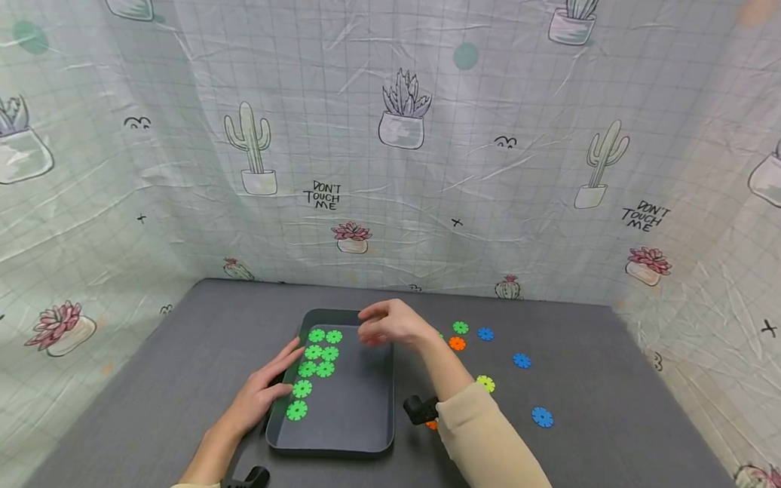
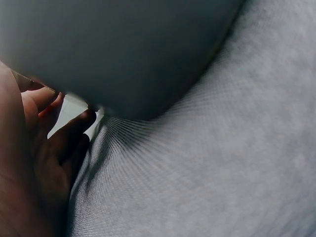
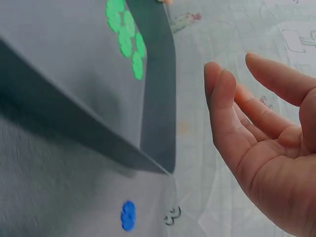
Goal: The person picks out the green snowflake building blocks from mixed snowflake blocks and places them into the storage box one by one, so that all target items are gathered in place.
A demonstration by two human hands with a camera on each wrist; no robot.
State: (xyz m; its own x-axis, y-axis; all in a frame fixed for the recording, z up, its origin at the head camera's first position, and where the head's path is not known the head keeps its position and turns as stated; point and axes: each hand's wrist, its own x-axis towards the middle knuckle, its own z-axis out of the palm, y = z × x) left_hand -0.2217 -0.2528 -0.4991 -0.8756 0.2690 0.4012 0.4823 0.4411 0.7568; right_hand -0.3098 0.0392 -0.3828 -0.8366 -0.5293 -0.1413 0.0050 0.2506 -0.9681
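Observation:
A dark grey shallow tray (image 1: 357, 434) holds several green notched discs (image 1: 302, 388), lined up along its left side, doubled into two columns toward the far end. My left hand (image 1: 259, 400) rests at the tray's left wall with fingers extended; in the left wrist view that hand (image 2: 47, 163) shows beneath the tray's dark outer side. Above the tray's far right corner is my right hand (image 1: 391, 325). Seen from the right wrist, this hand (image 3: 266, 143) has loosely bent fingers, a gap between thumb and fingertips, and nothing held.
Right of the tray, loose discs lie scattered on the dark table (image 1: 619, 472): blue (image 1: 521, 360), orange (image 1: 457, 343), yellow (image 1: 486, 384) and green (image 1: 460, 327). The right forearm covers part of that area. A printed cloth (image 1: 476, 182) hangs behind the table and along its sides.

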